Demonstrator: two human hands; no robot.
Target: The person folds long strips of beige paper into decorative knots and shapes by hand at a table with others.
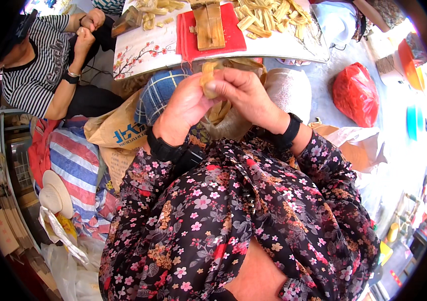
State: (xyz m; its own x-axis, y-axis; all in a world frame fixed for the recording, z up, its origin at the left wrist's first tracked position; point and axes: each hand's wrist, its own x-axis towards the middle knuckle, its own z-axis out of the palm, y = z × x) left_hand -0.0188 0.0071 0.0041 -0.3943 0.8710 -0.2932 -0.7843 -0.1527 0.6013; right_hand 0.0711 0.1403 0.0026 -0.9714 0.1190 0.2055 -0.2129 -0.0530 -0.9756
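Observation:
In front of my chest, just below the table edge, a short, pale yellow dried strip [207, 71] is held upright between my fingers. My left hand [187, 100] is closed around it from the left. My right hand [241, 95] pinches it from the right, thumb across its front. Beneath my hands is an open sack [282, 95] with similar yellow strips [219, 113] partly visible inside. On the table [138, 47] above, a wooden block [209, 27] rests on a red cloth [236, 40], with piles of the strips [273, 17] beside it.
A co-worker in a striped shirt [40, 65] sits at the left, both hands raised. A red plastic bag [355, 95] is on the floor at right, near buckets [411, 65]. Paper sacks [110, 130], a striped tarp [73, 165] and a pale hat [55, 195] lie at left.

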